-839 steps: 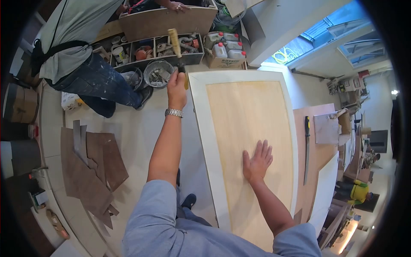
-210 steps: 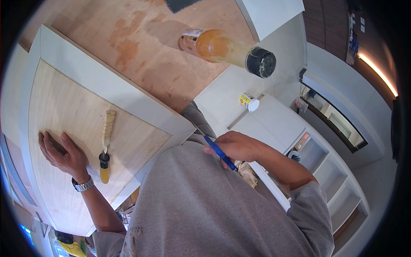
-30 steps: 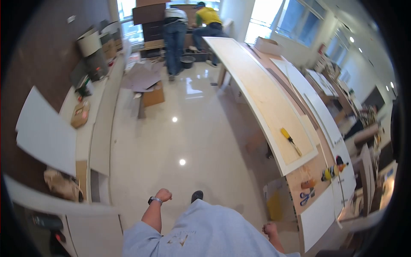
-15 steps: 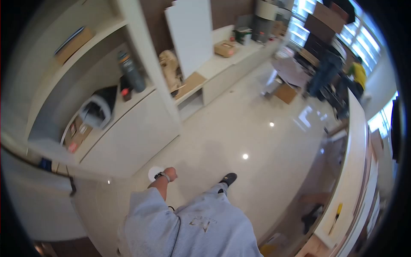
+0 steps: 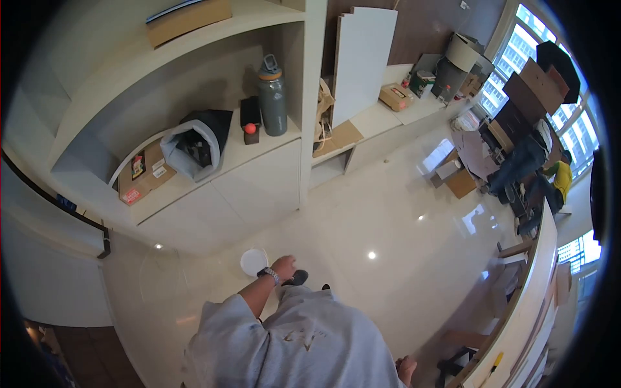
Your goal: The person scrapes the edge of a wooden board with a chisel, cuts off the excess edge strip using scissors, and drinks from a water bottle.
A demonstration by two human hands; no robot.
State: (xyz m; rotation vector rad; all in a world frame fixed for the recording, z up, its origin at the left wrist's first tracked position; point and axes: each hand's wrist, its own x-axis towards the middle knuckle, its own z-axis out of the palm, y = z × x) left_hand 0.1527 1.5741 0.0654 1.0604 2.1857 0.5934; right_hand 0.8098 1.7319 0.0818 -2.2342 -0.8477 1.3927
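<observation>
My left hand (image 5: 283,268), with a metal-banded watch (image 5: 268,276) on the wrist, hangs ahead of my grey top (image 5: 304,343). Its fingers are curled in, and nothing shows in them. Just left of the wrist, a round white thing like a bucket or lid (image 5: 253,262) appears on the floor; no grip on it is visible. My right hand (image 5: 406,368) shows only in part at the bottom, beside my top, with its fingers mostly hidden. One dark shoe (image 5: 296,278) is under my left hand.
A cabinet niche on the left holds a grey bottle (image 5: 273,97), a rolled-top bag (image 5: 193,150) and a cardboard box (image 5: 147,171). Long boards (image 5: 517,297) at right carry a yellow-handled tool (image 5: 497,361). Two people (image 5: 527,158) are among cardboard near the window. The tile floor (image 5: 362,220) is glossy.
My view has turned and moved forward; the niche and bottle look nearer. My right hand has come into view at the bottom. My left hand is further right in the picture.
</observation>
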